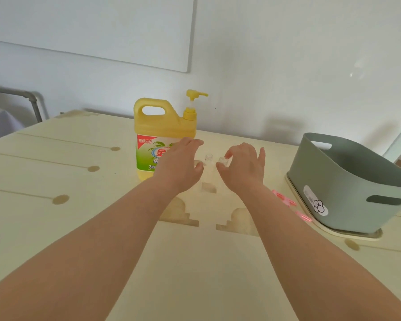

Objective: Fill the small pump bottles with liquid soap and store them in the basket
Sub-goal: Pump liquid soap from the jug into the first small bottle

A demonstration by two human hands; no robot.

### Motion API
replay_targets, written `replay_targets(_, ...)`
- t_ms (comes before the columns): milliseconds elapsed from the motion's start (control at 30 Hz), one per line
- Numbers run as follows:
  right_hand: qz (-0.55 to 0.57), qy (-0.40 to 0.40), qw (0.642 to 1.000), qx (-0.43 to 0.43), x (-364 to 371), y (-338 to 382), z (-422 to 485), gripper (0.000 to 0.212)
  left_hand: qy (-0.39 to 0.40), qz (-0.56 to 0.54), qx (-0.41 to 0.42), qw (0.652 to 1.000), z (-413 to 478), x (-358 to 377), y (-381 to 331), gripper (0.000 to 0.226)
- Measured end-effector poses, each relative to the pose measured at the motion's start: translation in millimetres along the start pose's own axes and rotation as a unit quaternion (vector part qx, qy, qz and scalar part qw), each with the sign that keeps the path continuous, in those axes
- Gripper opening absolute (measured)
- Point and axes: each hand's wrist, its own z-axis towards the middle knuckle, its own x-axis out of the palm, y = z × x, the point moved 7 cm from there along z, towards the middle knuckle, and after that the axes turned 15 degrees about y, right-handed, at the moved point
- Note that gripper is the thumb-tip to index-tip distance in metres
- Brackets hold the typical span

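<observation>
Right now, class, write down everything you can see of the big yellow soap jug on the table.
The soap jug is yellow plastic, upright near the far edge of the table. A loop handle is moulded into its top; a yellow pump rises from its neck, nozzle pointing right. A red, green and white label wraps its front. The left hand partly hides the label; contact cannot be told.

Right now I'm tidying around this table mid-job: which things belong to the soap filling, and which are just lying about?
Job: yellow soap jug; middle clear bottle; right clear bottle pinched by the right hand; pink pieces, probably pump tops; grey-green basket.
Lying about: cream board under the basket; white wall panel; metal pipe frame.
</observation>
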Motion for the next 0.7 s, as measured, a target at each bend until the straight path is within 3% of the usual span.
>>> replay_targets(100,0.123,-0.07,0.989,0.029,-30.0,2.5,-1.7,0.022,-0.035,0.0,0.015,0.999,9.0,-24.7,-2.4,0.047)
replay_targets(233,0.275,-0.122,0.954,0.005,-53.5,12.2,6.6,0.02,-0.088,0.01,0.038,0.995,23.5,-61.0,-5.7,0.044)
replay_targets(433,0.435,-0.111,0.891,-0.067,-65.1,36.9,36.9,0.032,-0.142,0.022,0.031,0.989,53.0,-100.6,4.7,0.04)
replay_targets(700,0.453,-0.058,0.888,-0.057,-49.8,44.7,71.4,0.036,-0.032,-0.101,-0.028,0.994,103.3,-94.4,35.7,0.035)
